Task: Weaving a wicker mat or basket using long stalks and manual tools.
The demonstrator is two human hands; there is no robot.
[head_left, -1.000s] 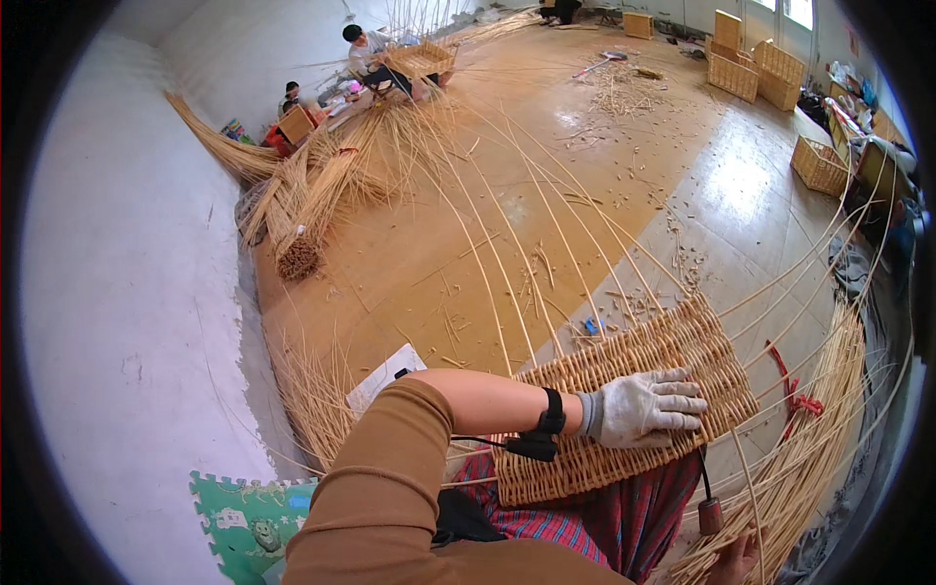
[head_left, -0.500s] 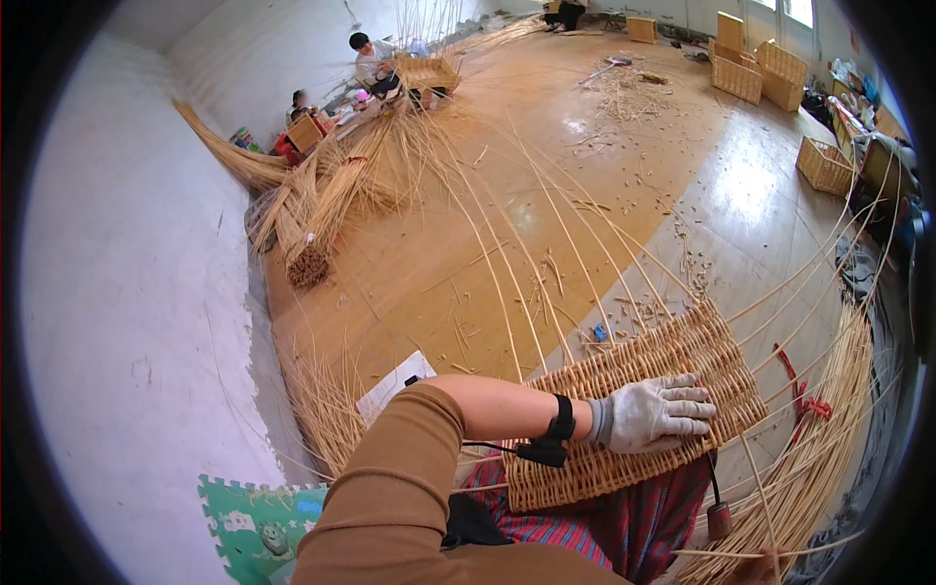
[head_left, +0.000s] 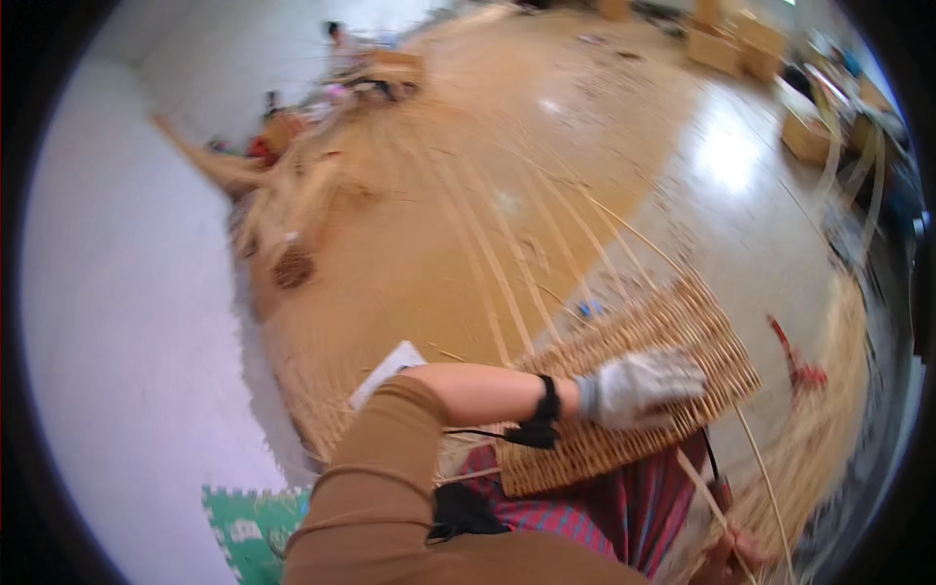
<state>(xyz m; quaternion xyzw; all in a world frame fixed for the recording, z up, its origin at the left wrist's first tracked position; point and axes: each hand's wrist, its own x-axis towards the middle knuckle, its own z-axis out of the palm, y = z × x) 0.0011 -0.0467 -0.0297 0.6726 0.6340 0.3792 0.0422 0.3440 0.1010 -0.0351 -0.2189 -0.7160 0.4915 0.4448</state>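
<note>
A flat rectangular wicker panel (head_left: 546,466) lies tilted across the lap, with long uncut rods fanning from its far edge. On its top rests my left hand (head_left: 643,390) in a whitish work glove, fingers stretched flat over the weave. My right hand (head_left: 736,551), bare and blurred, is at the lower right below the panel's near corner. Its fingers are closed around a pale wicker rod (head_left: 704,487) that runs up to the panel's near edge. Another wicker rod (head_left: 762,468) curves down beside that hand from the panel's right corner.
A bundle of loose rods (head_left: 819,429) lies at the right near a red tie (head_left: 807,374). Rod bundles (head_left: 292,210) lie by the left wall, where a person (head_left: 343,49) sits near a basket (head_left: 395,66). A green foam mat (head_left: 244,531) is at lower left.
My right hand has come into view at the lower right, with a rod in it. The left hand stays flat on the panel. The whole view has shifted and blurred.
</note>
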